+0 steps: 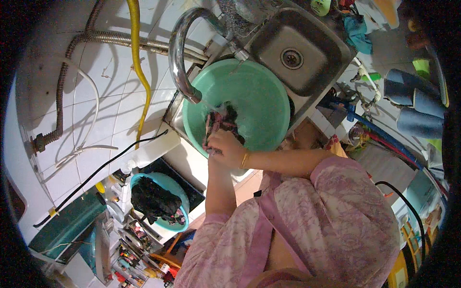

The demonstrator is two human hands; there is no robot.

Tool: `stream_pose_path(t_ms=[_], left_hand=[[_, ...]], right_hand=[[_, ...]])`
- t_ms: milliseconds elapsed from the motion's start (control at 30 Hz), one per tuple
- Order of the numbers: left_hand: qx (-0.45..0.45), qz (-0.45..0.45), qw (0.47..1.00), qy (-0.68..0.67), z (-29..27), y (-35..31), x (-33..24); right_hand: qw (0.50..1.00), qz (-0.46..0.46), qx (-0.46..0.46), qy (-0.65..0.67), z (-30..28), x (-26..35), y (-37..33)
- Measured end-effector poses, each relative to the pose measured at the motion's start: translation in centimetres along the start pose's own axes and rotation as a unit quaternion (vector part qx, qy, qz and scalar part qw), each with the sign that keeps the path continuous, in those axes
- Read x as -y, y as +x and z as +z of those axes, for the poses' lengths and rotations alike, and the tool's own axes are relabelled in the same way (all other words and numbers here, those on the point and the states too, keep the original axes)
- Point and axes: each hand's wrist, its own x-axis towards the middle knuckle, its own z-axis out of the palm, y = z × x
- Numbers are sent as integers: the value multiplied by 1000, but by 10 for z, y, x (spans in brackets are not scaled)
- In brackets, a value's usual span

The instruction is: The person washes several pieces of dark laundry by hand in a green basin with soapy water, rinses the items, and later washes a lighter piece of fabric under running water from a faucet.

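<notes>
A dark cloth with pink patches (229,115) lies bunched and wet inside a round green basin (264,79). Water runs from the curved chrome faucet (177,62) down beside the cloth. My right hand (226,146), with a gold bracelet at the wrist, is closed on the cloth's near end at the basin's front left rim. Close against it, my left hand (210,150) grips the same end of the cloth. Most of the left hand's fingers are hidden by the right hand.
A steel sink (307,53) with a round drain adjoins the basin at the upper right. At lower left stands a blue tub (183,192) of black clothes. A yellow hose (137,57) runs down the tiled wall. Blue denim-like pieces (418,103) hang at right.
</notes>
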Motion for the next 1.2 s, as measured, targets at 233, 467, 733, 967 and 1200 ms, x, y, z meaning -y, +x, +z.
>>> stream_pose_path(t_ms=[233, 467, 733, 967, 1200], left_hand=[[33, 3, 999, -39, 2, 0, 18], [-2, 47, 995, 92, -12, 3, 34], [-35, 379, 706, 597, -29, 17, 50], [-59, 192, 366, 909, -42, 47, 38], [-157, 263, 487, 818, -16, -11, -8]], right_hand=[[984, -152, 65, -69, 7, -31, 8], [981, 84, 46, -168, -26, -92, 37], [878, 199, 191, -391, -61, -125, 17], [797, 68, 361, -479, -42, -150, 19], [885, 114, 208, -400, -105, -130, 22]])
